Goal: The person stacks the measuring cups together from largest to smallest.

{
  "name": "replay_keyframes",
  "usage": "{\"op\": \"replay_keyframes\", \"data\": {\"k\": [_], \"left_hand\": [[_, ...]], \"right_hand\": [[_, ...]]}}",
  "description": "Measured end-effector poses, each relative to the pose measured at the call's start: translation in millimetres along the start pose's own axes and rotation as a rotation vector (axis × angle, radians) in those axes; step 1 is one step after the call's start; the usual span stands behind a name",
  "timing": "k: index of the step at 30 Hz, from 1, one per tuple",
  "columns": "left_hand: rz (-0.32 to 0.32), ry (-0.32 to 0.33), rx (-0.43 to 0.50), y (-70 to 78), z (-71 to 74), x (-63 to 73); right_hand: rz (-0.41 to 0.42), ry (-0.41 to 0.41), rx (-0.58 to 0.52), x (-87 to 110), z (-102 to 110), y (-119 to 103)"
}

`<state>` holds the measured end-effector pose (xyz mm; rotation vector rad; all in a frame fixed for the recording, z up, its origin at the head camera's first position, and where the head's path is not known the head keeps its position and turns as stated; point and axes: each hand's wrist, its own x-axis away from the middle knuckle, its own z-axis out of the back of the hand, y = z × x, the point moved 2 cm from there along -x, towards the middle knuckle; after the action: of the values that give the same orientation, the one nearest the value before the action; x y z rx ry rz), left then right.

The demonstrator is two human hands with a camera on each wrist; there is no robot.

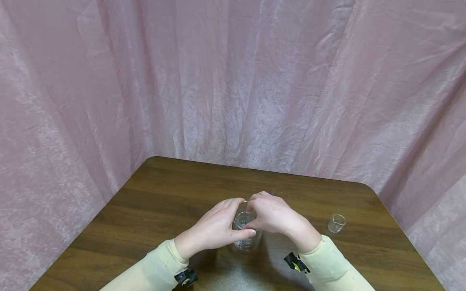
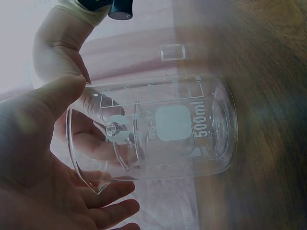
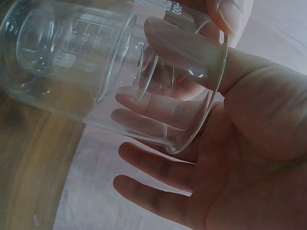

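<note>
A large clear glass beaker (image 2: pixel 172 122) marked 500ml stands upright on the table in front of me. My left hand (image 1: pixel 214 226) holds it by the rim, thumb on the near side and fingers behind. Inside sits a shorter beaker (image 3: pixel 115 57), its rim well below the outer one. From the right, my right hand (image 1: pixel 273 214) reaches into the mouth with thumb and index finger. Between them, in the right wrist view, shows a smaller beaker's curved glass edge (image 3: pixel 147 79), which they pinch. Its lower part blends into the glass behind.
A small glass beaker (image 1: pixel 336 223) stands on the brown wooden table (image 1: pixel 164 186), to the right of my right hand. Pink curtains (image 1: pixel 233 81) hang behind the table's far edge and at both sides.
</note>
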<state>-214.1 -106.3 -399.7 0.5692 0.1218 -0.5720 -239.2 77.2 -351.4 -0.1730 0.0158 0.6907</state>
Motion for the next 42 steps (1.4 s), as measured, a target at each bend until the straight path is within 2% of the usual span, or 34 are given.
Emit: {"op": "replay_keyframes", "data": {"k": [18, 42], "left_hand": [[0.011, -0.006, -0.005, -0.7, -0.7, -0.2], [0.000, -0.011, 0.008, -1.0, -0.6, -0.4]], "right_hand": [[-0.018, -0.055, 0.037, -6.1, -2, -1], [-0.038, -0.071, 0.072, -11.1, -5, -4]]}}
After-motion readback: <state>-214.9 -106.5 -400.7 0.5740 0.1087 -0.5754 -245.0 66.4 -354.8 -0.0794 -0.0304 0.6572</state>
